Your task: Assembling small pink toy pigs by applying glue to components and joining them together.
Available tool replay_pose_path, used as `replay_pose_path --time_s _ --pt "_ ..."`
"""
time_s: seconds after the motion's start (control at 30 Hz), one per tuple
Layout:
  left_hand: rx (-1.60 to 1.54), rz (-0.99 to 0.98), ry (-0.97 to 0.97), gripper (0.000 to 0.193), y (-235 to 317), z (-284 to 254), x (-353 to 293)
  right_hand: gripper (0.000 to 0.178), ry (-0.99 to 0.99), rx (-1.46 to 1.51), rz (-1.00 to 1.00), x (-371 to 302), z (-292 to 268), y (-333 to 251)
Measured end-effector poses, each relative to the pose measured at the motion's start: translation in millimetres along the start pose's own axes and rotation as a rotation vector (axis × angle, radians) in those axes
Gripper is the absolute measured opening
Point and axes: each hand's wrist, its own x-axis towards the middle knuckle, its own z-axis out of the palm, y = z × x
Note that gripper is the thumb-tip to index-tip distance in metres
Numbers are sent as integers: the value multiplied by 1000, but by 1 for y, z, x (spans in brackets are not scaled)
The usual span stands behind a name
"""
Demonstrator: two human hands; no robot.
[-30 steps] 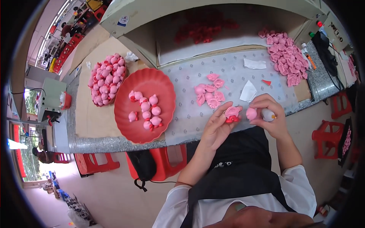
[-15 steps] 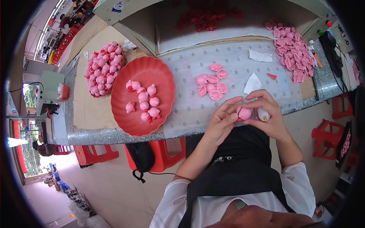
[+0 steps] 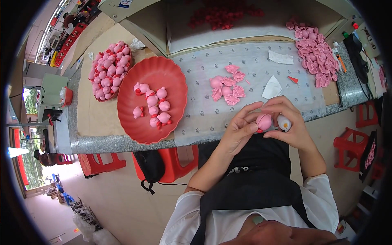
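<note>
Pink and rounded, with red showing along its lower edge, a small figure (image 3: 263,121) sits between the fingers and thumb of the left hand (image 3: 239,131), held above the near edge of the worktop (image 3: 110,148). That grip is narrow, wrapped about the figure from the left. On the other side, the right hand (image 3: 295,128) holds a small white bottle (image 3: 283,122) with a yellowish tip against its palm; its forefinger and thumb curve toward the figure, and I cannot tell whether they touch it.

Beyond the hands, a white printed sheet (image 3: 198,116) covers part of the worktop. On it lie a loose cluster of pink petal-like pieces (image 3: 232,99), a pointed white scrap (image 3: 272,87), a small red wedge (image 3: 292,80) and, farther back, another white scrap (image 3: 280,57). Toward the far right corner spreads a heap of similar pink pieces (image 3: 320,59), with an orange marker (image 3: 341,63) just beside it.

To the left stands a scalloped red dish (image 3: 130,118) with several pink-and-red figures (image 3: 164,106) grouped inside, one lying slightly apart. Past it, a crowded pile of pink-and-red figures (image 3: 110,71) fills a container. Below the worktop's edge, a black pouch (image 3: 149,165) hangs in front of a red stool (image 3: 177,165).
</note>
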Motion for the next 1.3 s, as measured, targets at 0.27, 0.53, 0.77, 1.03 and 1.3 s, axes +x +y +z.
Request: replay_pose_path --time_s 0.27,0.53,0.77,1.03,1.3 --pt "251 36 5 51 10 8 -2 31 -148 -24 6 4 -7 6" --pt "472 78 18 48 16 5 -4 32 -85 206 64 -1 -2 19" --pt "716 155 -318 38 28 4 10 46 -199 865 475 -11 5 26" --pt "701 64 -303 35 23 -1 12 36 -242 1281 546 -16 18 37" --pt "629 124 -213 33 8 -4 14 33 -135 1421 573 -28 31 54"
